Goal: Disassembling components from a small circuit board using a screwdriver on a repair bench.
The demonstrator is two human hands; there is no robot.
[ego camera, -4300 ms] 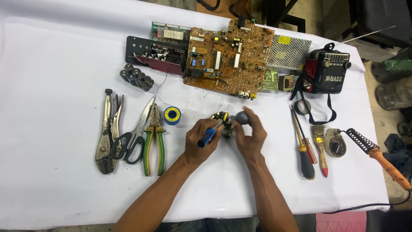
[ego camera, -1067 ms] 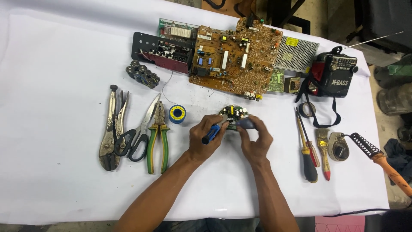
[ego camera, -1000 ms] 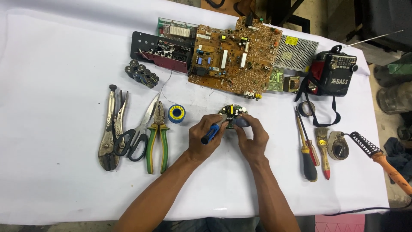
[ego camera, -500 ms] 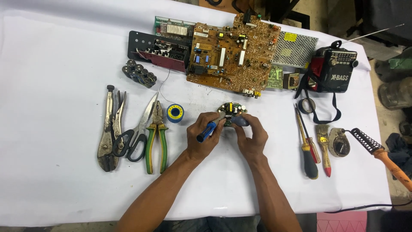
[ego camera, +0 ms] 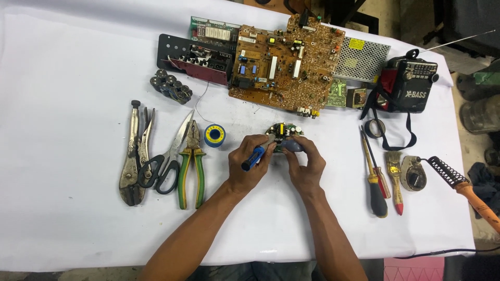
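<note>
My left hand (ego camera: 251, 167) grips a blue-handled soldering iron (ego camera: 254, 156), its tip pointing up and right at a small round circuit board (ego camera: 283, 132). My right hand (ego camera: 306, 164) holds that round board from the right, thumb and fingers pinching its near edge. Both hands meet at the middle of the white table (ego camera: 67, 73), close together. The board's lower part is hidden behind my fingers.
Left of my hands lie locking pliers (ego camera: 130, 156), scissors (ego camera: 165, 156), green-handled pliers (ego camera: 191, 164) and a solder spool (ego camera: 214, 135). A large brown circuit board (ego camera: 286, 65) and black panel (ego camera: 192, 54) sit at the back. Screwdrivers (ego camera: 376, 174), a brush (ego camera: 396, 177), a radio (ego camera: 409, 86) and a soldering-iron stand (ego camera: 448, 174) are right.
The view has shifted slightly. My hands stay together at the round board, with the blue-handled iron held at it throughout; the board sits a little higher in my right hand than four seconds ago.
</note>
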